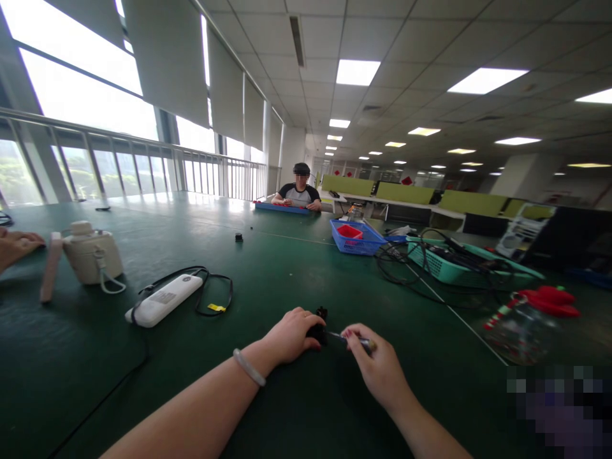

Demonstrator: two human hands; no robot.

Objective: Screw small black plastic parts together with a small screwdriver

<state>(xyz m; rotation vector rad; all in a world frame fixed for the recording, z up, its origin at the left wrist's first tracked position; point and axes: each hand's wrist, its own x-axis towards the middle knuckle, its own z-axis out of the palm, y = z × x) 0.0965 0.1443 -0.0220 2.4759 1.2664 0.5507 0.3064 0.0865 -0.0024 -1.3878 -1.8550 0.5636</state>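
Low over the green table, my left hand (294,333) is closed around a small black part (317,331), whose exact kind I cannot make out. My right hand (375,363) grips a screwdriver (367,344) by its handle. The screwdriver's thin metal shaft points left, and its tip meets the black part beside my left fingers. Part of the black piece is hidden by my left hand. A pale bangle (249,368) circles my left wrist.
A white power bank (165,299) with a black cable lies left, near a beige bottle (93,255). A blue basket (356,242), a teal basket (444,271) with cables and a red-lidded jar (526,331) stand right. A person (299,191) sits opposite; another person's hand (18,245) rests far left.
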